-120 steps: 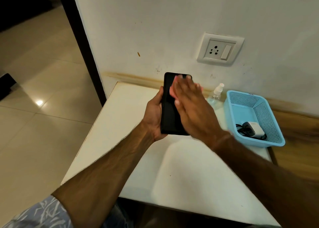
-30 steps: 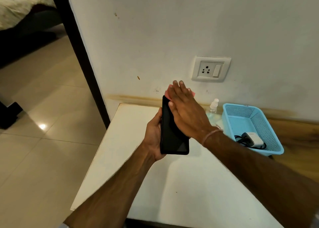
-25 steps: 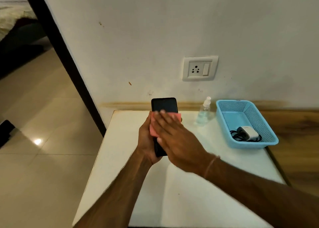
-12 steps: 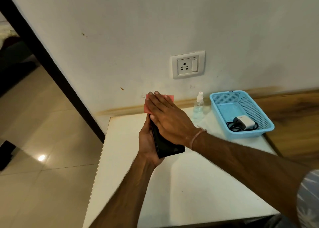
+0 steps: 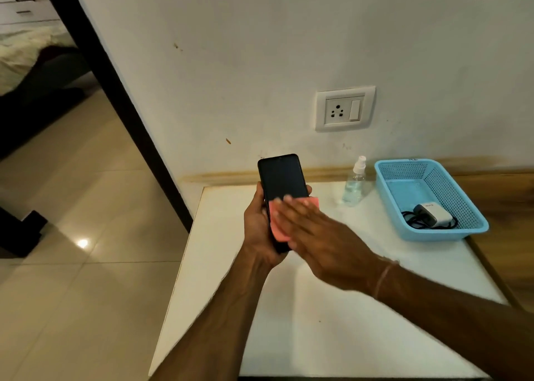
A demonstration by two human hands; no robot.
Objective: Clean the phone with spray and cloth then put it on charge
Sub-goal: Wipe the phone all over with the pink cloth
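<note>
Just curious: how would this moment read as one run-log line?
step: wiping phone | left hand: grips phone | right hand: presses pink cloth on screen | spray bottle: on table | charger: in basket

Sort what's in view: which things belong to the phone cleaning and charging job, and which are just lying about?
Job: phone gripped by left hand; cloth pressed under right hand; spray bottle; charger; socket.
Lying about: basket holding the charger; table; bed.
</note>
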